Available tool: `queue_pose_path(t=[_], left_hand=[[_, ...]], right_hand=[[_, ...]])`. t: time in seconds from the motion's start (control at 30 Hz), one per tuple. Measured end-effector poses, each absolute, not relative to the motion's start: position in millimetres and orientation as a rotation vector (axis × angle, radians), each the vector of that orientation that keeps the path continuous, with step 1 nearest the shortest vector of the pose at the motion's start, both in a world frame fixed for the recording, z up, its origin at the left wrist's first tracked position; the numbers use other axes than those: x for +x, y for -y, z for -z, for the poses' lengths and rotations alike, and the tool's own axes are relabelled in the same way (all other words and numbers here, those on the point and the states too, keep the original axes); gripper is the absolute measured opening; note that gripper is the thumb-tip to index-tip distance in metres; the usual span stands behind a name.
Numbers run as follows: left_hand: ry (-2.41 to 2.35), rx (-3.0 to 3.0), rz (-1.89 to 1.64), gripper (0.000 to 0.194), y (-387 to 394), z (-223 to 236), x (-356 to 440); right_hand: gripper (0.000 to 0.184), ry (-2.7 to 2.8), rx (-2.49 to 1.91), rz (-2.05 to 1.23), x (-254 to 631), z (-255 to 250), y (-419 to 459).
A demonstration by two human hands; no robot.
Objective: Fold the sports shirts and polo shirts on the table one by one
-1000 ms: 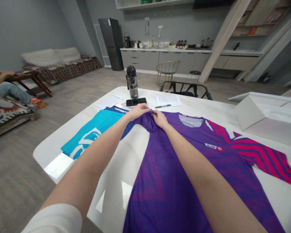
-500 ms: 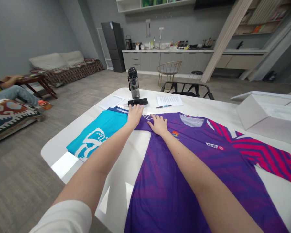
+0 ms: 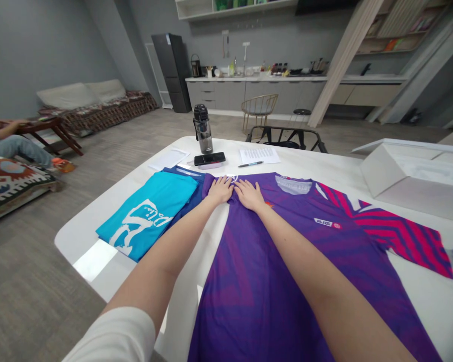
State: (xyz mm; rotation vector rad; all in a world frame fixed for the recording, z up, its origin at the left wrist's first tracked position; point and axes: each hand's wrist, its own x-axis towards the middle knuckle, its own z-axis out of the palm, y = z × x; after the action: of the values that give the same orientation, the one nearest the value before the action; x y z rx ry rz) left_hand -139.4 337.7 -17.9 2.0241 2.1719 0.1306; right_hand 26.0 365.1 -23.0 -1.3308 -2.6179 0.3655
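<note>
A purple T-shirt [image 3: 256, 266] lies spread on the white table [image 3: 75, 229], its collar on the far side and its pink-striped sleeve [image 3: 403, 229] stretched out at the right. My left hand [image 3: 221, 190] rests flat on the sleeve at the shirt's left shoulder, fingers extended. Close beside it, my right hand [image 3: 249, 194] presses flat on the shoulder with its fingers spread. Part of a white print shows between and beyond the fingertips. Left of my left hand lies a folded turquoise shirt [image 3: 169, 193] with white lettering, dark blue fabric under its right side.
Beyond the shirts stand a water bottle [image 3: 203, 129], a black phone [image 3: 209, 159] on a small pale object, a pen [image 3: 250, 164] and a printed sheet [image 3: 270, 155]. An open white box [image 3: 396, 176] is at the right. A black chair [image 3: 287, 138] stands behind the table; a person sits far left.
My left hand has come nearer and closer to my right hand, now lying on the sleeve. My right hand stays on the shoulder. The camera view has shifted slightly.
</note>
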Motion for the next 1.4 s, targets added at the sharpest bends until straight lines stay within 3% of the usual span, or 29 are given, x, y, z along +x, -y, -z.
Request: queue_pose_path(t=[0.4, 0.57, 0.77, 1.0, 1.17, 1.4], left_hand=[[-2.074, 2.066, -0.154, 0.06, -377.4, 11.9, -139.3], [-2.079, 2.383, -0.404, 0.053, -347.2, 6.6, -104.3], [-1.993, 2.48, -0.436, 0.049, -290.4, 14.9, -48.2], [-1.924, 2.28, -0.234, 0.074, -253.6, 19.4, -19.4], [-1.953, 2.243, -0.194, 0.074, -234.5, 19.0, -2.6], [-2.006, 2.309, -0.255, 0.075, -245.3, 18.4, 5.2]], right_hand=[[0.06, 2.686, -1.293, -0.356, 36.8, 24.1, -409.1], [0.055, 2.445, -1.344, -0.166, 47.5, 13.9, -392.9], [0.054, 2.288, -1.65, -0.057, 91.7, 6.0, -344.8], [0.07, 2.132, -2.161, -0.264, 202.1, 13.7, -292.9], [0.077, 2.102, -2.223, -0.217, 262.1, 20.1, -262.0], [0.076, 2.134, -2.167, -0.267, 276.8, 14.0, -282.5]])
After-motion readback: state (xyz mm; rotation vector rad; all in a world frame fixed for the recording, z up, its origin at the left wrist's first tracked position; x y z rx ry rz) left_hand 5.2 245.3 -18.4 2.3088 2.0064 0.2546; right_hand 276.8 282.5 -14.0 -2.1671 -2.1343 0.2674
